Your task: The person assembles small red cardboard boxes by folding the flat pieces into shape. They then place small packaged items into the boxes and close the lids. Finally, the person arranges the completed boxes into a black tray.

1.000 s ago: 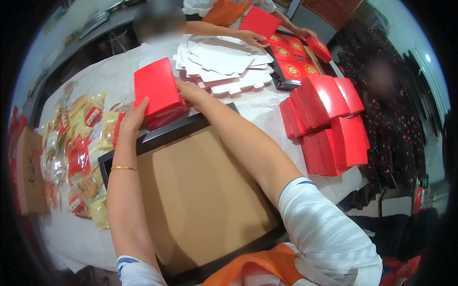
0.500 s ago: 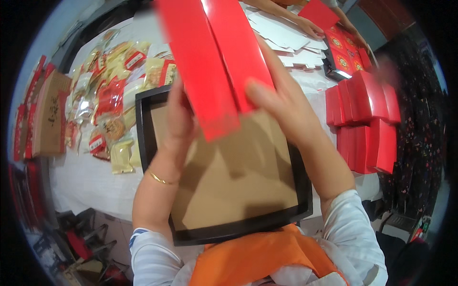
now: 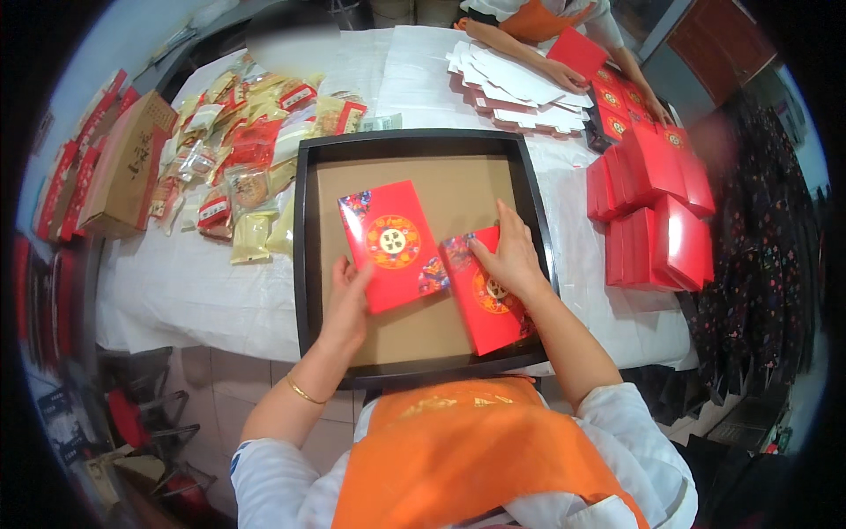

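Two red gift boxes, each with a round gold-and-orange emblem and patterned corners, are over a black-rimmed tray (image 3: pixel 310 264) with a brown bottom. My left hand (image 3: pixel 346 304) grips the left red box (image 3: pixel 401 207) by its lower left edge, thumb on top. The right red box (image 3: pixel 498 331) is in my right hand (image 3: pixel 515 260), thumb over its upper face and fingers along its right side. The boxes tilt different ways, their near corners close together. Whether they rest on the tray bottom I cannot tell.
Bagged pastries and snacks (image 3: pixel 251 145) lie heaped on the left, beside an upright brown carton (image 3: pixel 132 167). Several stacked red boxes (image 3: pixel 656 176) stand right. Across the table (image 3: pixel 414 79), another person's hands (image 3: pixel 568 78) are near flat white cartons (image 3: pixel 507 79) and red packs (image 3: pixel 610 97).
The two red boxes, held up together close to the camera before, are now lower over the tray and apart, emblem faces up. Each hand holds one.
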Demonstrator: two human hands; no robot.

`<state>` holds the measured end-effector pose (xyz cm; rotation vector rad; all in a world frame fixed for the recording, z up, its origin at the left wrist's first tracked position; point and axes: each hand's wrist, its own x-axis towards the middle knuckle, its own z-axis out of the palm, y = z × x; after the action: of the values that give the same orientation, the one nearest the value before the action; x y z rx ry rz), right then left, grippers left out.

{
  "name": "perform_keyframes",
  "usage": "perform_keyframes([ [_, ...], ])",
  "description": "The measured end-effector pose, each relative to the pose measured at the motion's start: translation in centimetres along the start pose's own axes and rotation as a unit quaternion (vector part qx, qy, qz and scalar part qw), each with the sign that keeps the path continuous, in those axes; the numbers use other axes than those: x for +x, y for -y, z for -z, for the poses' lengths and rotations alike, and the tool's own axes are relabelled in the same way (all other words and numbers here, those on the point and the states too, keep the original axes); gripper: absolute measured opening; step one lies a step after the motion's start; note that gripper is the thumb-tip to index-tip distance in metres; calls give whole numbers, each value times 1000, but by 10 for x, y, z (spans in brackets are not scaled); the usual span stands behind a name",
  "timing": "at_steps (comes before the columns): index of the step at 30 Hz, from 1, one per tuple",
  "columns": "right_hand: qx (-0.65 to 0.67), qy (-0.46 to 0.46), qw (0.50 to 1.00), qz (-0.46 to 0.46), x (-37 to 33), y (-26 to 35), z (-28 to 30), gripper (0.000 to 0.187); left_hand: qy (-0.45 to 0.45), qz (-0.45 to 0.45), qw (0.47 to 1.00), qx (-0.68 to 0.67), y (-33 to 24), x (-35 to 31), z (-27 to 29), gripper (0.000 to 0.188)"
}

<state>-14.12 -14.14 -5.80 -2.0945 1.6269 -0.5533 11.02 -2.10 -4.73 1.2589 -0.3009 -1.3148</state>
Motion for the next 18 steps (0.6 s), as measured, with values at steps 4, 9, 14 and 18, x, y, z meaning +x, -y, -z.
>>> perform_keyframes([
  [4,55,26,998,-21,-10,-1,18,94,13,-133,958,254,20,17,3,92],
  [9,76,45,996,-19,-42,-2,40,101,-15,-228,911,344,36,106,-4,76],
  [14,56,18,998,1,-57,-17,33,101,-45,-233,923,302,30,153,-34,61],
  [18,42,-9,999,-21,-57,-23,29,100,-7,-195,951,239,22,144,-50,60],
])
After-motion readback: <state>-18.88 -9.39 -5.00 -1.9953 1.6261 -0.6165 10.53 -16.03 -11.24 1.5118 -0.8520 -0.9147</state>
